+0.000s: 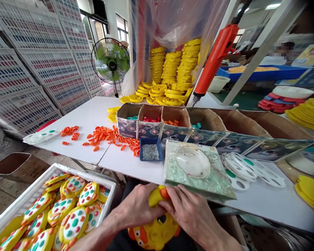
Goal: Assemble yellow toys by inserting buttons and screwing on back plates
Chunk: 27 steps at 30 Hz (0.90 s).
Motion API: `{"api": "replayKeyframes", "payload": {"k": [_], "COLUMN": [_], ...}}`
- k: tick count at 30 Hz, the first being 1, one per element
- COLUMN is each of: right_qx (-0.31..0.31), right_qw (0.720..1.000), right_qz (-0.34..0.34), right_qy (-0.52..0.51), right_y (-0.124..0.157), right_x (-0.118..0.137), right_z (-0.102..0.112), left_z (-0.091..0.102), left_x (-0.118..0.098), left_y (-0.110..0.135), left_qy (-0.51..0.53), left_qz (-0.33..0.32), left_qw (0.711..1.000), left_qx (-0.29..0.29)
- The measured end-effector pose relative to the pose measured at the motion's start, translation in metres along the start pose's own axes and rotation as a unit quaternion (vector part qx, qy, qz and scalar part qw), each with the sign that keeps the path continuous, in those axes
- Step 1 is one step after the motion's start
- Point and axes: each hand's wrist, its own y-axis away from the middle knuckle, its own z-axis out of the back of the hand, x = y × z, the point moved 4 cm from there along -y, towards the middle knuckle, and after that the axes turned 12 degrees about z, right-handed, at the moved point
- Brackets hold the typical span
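Brightly Coloured, Tightly Held

Fingers of the left hand (142, 201) and right hand (188, 209) are clasped around a yellow piece (154, 197) with a rounded orange knob (164, 192), the right fingers bent beside the orange. Just below the fingers, a yellow toy (159, 233) appears smooth and hollowed, with orange lobes (177, 231) at its sides and white eyes (137, 233) with dark centres toward the left; whether it joins the piece above is hidden. Beyond the fingers, a green box (178, 177) bears a white dish (193, 162). Left of them, a white crate (110, 195) holds yellow toys (74, 223) with multicoloured spots.
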Motion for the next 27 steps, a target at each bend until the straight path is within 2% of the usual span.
{"api": "replayKeyframes", "payload": {"k": [4, 13, 15, 16, 18, 20, 22, 23, 25, 27], "right_qx": [0.063, 0.088, 0.093, 0.093, 0.089, 0.096, 0.106, 0.11, 0.105, 0.088], "right_qw": [0.998, 0.995, 0.991, 0.985, 0.954, 0.889, 0.817, 0.79, 0.768, 0.77], "right_qz": [0.018, 0.026, -0.001, -0.037, -0.143, -0.235, -0.273, -0.28, -0.295, -0.308], "right_qy": [-0.003, -0.041, -0.097, -0.14, -0.249, -0.38, -0.497, -0.535, -0.559, -0.553], "right_y": [0.001, -0.005, -0.007, -0.008, -0.008, -0.008, -0.009, -0.01, -0.01, -0.009], "right_x": [-0.003, -0.008, -0.013, -0.017, -0.026, -0.029, -0.025, -0.022, -0.018, -0.017], "right_z": [-0.004, -0.001, 0.003, 0.005, 0.009, 0.01, 0.011, 0.011, 0.012, 0.01], "left_z": [0.0, 0.004, 0.007, 0.008, 0.011, 0.012, 0.013, 0.013, 0.012, 0.012], "left_x": [0.003, 0.005, 0.004, 0.002, 0.0, -0.002, -0.003, -0.003, -0.004, -0.003], "left_y": [0.002, 0.003, 0.004, 0.004, 0.006, 0.009, 0.011, 0.012, 0.014, 0.015], "left_qy": [-0.014, -0.017, -0.013, -0.009, 0.002, 0.009, 0.007, 0.0, -0.023, -0.041], "left_qz": [0.016, 0.023, 0.011, 0.003, -0.013, -0.026, -0.034, -0.037, -0.045, -0.051], "left_qw": [1.0, 0.999, 0.999, 0.999, 0.999, 0.998, 0.998, 0.999, 0.999, 0.998], "left_qx": [0.003, 0.021, 0.029, 0.037, 0.051, 0.054, 0.045, 0.038, 0.021, 0.012]}}
